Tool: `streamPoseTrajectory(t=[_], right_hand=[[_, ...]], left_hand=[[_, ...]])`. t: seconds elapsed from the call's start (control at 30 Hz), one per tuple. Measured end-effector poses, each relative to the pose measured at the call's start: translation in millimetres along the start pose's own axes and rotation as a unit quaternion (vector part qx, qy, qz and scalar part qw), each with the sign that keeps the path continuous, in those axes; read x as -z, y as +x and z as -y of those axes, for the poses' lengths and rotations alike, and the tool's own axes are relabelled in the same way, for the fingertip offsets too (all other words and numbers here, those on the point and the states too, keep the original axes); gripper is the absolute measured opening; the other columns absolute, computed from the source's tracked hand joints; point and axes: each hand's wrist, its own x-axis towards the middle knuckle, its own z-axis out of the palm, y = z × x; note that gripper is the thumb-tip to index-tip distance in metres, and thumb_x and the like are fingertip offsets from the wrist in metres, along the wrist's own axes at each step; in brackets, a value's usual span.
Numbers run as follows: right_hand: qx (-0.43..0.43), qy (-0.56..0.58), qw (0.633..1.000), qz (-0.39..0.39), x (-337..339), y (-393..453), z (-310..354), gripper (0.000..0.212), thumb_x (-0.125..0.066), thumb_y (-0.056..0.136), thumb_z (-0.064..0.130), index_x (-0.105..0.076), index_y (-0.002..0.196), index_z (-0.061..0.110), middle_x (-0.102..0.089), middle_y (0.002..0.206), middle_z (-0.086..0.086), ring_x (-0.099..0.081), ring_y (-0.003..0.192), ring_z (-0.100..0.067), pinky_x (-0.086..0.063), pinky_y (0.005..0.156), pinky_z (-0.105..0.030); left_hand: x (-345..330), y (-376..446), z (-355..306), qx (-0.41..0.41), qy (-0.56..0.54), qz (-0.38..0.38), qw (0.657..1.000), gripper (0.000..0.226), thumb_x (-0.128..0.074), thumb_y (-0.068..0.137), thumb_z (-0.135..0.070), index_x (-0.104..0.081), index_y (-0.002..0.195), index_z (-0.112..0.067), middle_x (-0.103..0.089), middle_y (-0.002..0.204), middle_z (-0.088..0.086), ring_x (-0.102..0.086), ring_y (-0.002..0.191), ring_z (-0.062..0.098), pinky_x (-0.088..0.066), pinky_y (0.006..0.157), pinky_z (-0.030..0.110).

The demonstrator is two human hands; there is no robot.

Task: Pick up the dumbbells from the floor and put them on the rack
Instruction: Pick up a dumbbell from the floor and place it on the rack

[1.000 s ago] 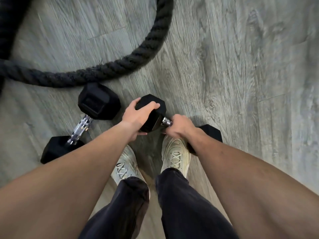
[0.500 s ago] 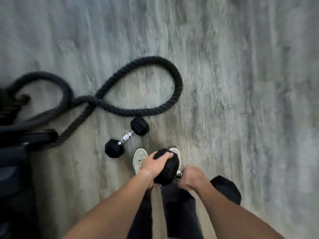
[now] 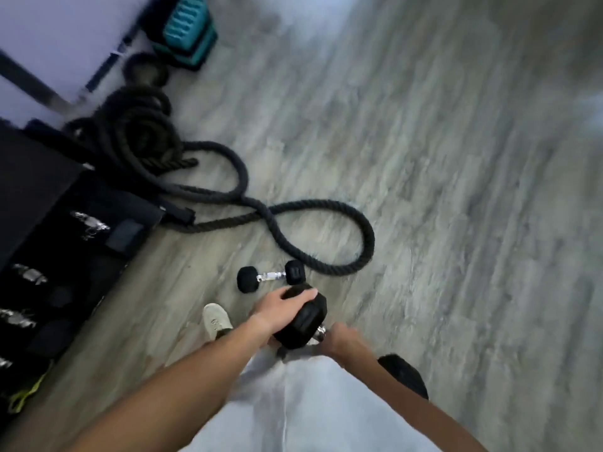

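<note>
Here: one large dumbbell (image 3: 301, 321), black hex heads, held off the floor (image 3: 424, 190) in front of the person's legs. Left hand (image 3: 280, 306) spread over its near head, fingers curled on the rubber; right hand (image 3: 339, 339) wrapped tight around the handle, far head showing behind the forearm. One small dumbbell (image 3: 270, 276), chrome handle, lying on the floor just beyond. Rope (image 3: 326, 236) looped beside it. Rack (image 3: 49, 256) at left, dumbbells shelved. One pale shoe (image 3: 215, 319).

Held dumbbell's handle (image 3: 319, 334) mostly hidden in right hand (image 3: 341, 341), rack (image 3: 49, 243) blurred, edge-cropped
</note>
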Motion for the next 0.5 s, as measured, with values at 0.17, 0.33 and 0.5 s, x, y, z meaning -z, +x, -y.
streamPoseTrajectory(t=[0.17, 0.33, 0.5], right_hand=[[0.017, -0.066, 0.997, 0.021, -8, -18, 82, 0.020, -0.058, 0.098, 0.036, -0.058, 0.083, 0.023, -0.062, 0.090, 0.002, -0.062, 0.109, -0.024, -0.039, 0.080, -0.027], [0.022, -0.128, 0.992, 0.001, -40, -27, 209, 0.054, -0.065, 0.094, 0.041, -0.057, 0.138, 0.012, -0.063, 0.138, -0.006, -0.059, 0.130, -0.024, -0.046, 0.094, -0.028], [0.068, -0.198, 0.977, -0.031, -63, -46, 361, 0.040, -0.057, 0.095, 0.035, -0.060, 0.129, 0.016, -0.066, 0.130, -0.004, -0.060, 0.129, -0.023, -0.048, 0.098, -0.028]], left_hand=[[82, -12, 27, 0.007, -0.043, -0.028, 0.999, 0.058, -0.065, 0.055, -0.085, -0.074, 0.100, -0.049, -0.074, 0.094, -0.023, -0.068, 0.098, 0.008, -0.050, 0.100, 0.027], [200, -4, 65, 0.020, -0.118, -0.048, 0.992, 0.076, -0.063, 0.038, -0.095, -0.075, 0.095, -0.048, -0.077, 0.096, -0.017, -0.070, 0.095, 0.011, -0.056, 0.095, 0.032], [337, -5, 91, 0.007, -0.188, -0.127, 0.974, 0.083, -0.062, 0.047, -0.095, -0.075, 0.109, -0.040, -0.075, 0.107, -0.012, -0.069, 0.102, 0.017, -0.056, 0.094, 0.031]])
